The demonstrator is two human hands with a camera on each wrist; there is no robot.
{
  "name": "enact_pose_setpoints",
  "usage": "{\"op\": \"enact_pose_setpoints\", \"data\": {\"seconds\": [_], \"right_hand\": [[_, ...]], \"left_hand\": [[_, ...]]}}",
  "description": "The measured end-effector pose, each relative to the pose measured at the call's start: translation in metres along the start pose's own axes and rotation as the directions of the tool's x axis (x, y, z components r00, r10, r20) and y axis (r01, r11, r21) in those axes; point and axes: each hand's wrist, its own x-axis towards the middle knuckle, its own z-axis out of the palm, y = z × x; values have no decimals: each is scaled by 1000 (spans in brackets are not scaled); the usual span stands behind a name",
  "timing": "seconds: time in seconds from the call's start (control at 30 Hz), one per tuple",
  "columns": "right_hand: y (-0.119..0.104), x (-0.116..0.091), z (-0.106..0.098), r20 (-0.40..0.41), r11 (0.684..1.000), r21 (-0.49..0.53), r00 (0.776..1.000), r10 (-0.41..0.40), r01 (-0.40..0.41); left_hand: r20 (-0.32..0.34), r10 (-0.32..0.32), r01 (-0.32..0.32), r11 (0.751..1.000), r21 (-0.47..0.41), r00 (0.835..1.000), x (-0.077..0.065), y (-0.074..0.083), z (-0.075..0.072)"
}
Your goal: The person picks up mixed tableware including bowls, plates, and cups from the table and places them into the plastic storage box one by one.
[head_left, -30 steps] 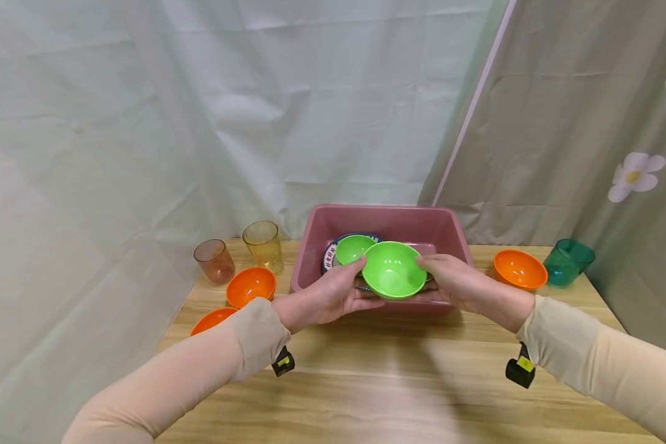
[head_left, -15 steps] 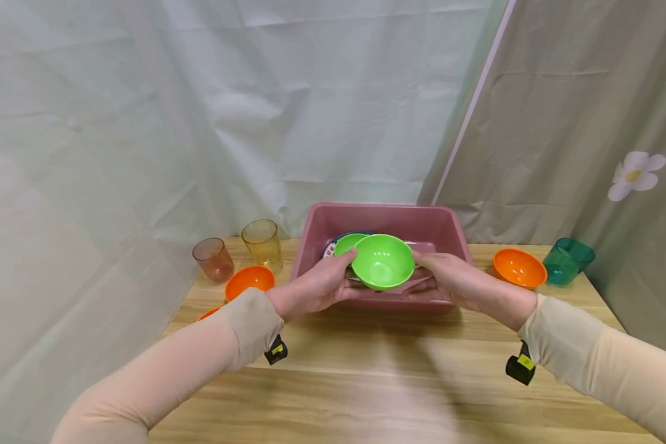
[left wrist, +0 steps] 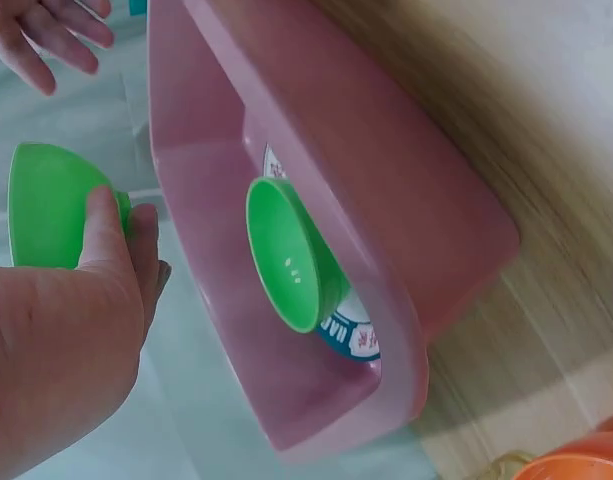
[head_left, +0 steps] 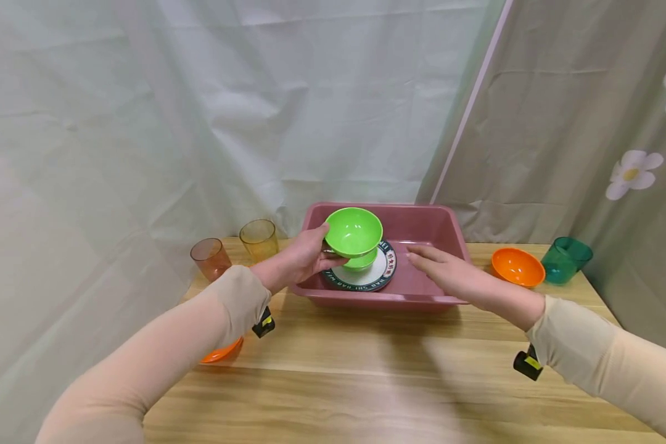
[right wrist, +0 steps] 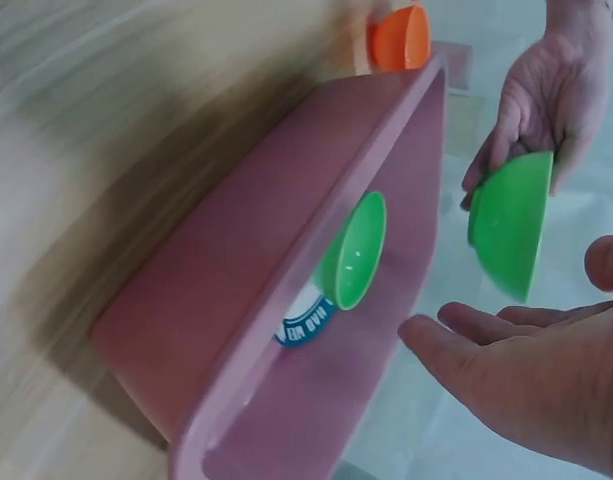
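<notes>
My left hand (head_left: 305,254) pinches a green bowl (head_left: 355,231) by its left side, thumb near the rim and fingers underneath. That bowl hangs above a second green bowl (left wrist: 291,255), which sits on a white plate with a dark patterned rim (head_left: 388,265). Plate and lower bowl lie in the left part of a pink tub (head_left: 422,298). Over the tub's right part is my right hand (head_left: 449,274), its fingers extended and apart from the held bowl. In the right wrist view a gap shows between the right hand's fingers and the held bowl (right wrist: 511,225).
Left of the tub stand a reddish cup (head_left: 211,258) and a yellow cup (head_left: 259,239). An orange bowl (head_left: 222,351) shows partly from behind the left forearm. On the right are another orange bowl (head_left: 518,267) and a teal cup (head_left: 567,259). A curtain (head_left: 333,111) hangs behind.
Both hands held the green bowl before; the right hand has let go of it. The left hand has carried the bowl leftward and back, above the other green bowl.
</notes>
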Motion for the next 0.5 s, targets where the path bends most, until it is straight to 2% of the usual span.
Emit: {"op": "enact_pose_setpoints", "data": {"seconds": [0.17,0.27,0.37,0.43,0.5], "right_hand": [[-5,-6,5,-19,982,-158,995,-103,99],[-7,-7,10,-7,943,-261,977,-214,205],[-8,-9,16,-3,857,-423,946,-324,292],[-7,-9,19,10,779,-541,929,-371,317],[-6,-10,22,27,698,-645,923,-385,310]], "left_hand": [[-15,-8,8,1000,4,1000,3,4,-4],[-24,-22,23,1000,10,999,3,5,-5],[-29,-32,33,999,20,999,3,5,-6],[-28,-33,34,999,25,999,4,5,-6],[-28,-33,34,999,32,999,5,5,-7]]}}
